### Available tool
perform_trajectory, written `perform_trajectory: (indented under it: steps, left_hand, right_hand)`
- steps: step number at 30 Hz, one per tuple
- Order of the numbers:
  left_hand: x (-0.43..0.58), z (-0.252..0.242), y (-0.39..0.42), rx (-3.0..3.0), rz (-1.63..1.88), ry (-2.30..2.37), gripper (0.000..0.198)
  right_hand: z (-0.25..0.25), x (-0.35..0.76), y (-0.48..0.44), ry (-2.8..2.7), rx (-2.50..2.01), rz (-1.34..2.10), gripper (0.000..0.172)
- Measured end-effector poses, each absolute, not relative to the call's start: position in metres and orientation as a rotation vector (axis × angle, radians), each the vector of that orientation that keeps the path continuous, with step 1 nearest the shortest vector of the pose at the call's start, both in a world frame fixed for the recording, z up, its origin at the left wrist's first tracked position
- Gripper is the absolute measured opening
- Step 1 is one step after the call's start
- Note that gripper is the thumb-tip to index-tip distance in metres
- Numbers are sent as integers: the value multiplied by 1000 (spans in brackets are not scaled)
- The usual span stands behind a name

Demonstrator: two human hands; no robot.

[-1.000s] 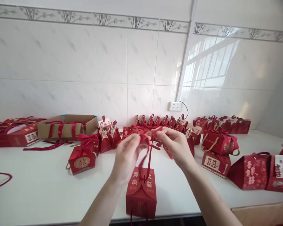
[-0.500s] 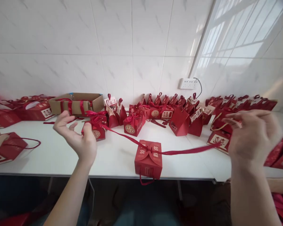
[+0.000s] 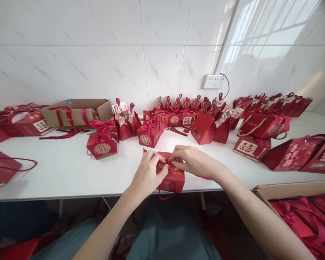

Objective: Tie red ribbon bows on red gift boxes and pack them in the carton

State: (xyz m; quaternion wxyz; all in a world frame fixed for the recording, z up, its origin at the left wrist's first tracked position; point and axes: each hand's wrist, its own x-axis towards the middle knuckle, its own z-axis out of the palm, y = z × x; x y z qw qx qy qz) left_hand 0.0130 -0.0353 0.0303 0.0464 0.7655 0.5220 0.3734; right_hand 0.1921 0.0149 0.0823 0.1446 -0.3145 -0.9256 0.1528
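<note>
A small red gift box (image 3: pixel 171 177) stands at the near edge of the white table (image 3: pixel 65 173). A red ribbon (image 3: pixel 169 163) crosses its top. My left hand (image 3: pixel 147 174) and my right hand (image 3: pixel 193 160) meet over the box lid, fingers pinched on the ribbon at the middle. A loop of ribbon hangs below the box front over the table edge. Another strand trails out under my right wrist.
Many red gift boxes and bags (image 3: pixel 206 124) line the back of the table along the tiled wall. A tied box (image 3: pixel 102 143) stands left of centre, near a cardboard box (image 3: pixel 76 113) wrapped in ribbon. A carton of red ribbons (image 3: pixel 303 213) sits low right. A wall socket (image 3: pixel 212 81) is behind.
My hands had pulled the ribbon wide apart to both sides; now they have come back together over the box lid, pinching the ribbon at its centre.
</note>
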Motion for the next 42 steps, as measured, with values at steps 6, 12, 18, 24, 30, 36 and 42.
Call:
perform_trajectory:
  steps: [6, 12, 18, 24, 30, 36, 42]
  left_hand:
    - [20, 47, -30, 2341, 917, 1623, 7]
    - [17, 50, -20, 2218, 835, 1484, 14]
    - [17, 32, -23, 2016, 1131, 1471, 12]
    - [19, 32, -24, 2023, 1117, 1479, 16]
    - [18, 27, -24, 2049, 1205, 1433, 13]
    - [16, 27, -26, 2112, 1240, 1456, 13]
    - [18, 25, -25, 2177, 1308, 1389, 12]
  right_hand:
    - [77, 189, 19, -2704, -866, 507, 14]
    - [61, 195, 26, -2524, -828, 671, 16]
    - [61, 194, 20, -2409, -735, 729, 12]
    - [57, 198, 23, -2345, -746, 751, 13]
    - [54, 199, 22, -2302, -709, 804, 8]
    - [56, 197, 19, -2246, -779, 775, 10]
    - [59, 194, 15, -2325, -821, 741, 5]
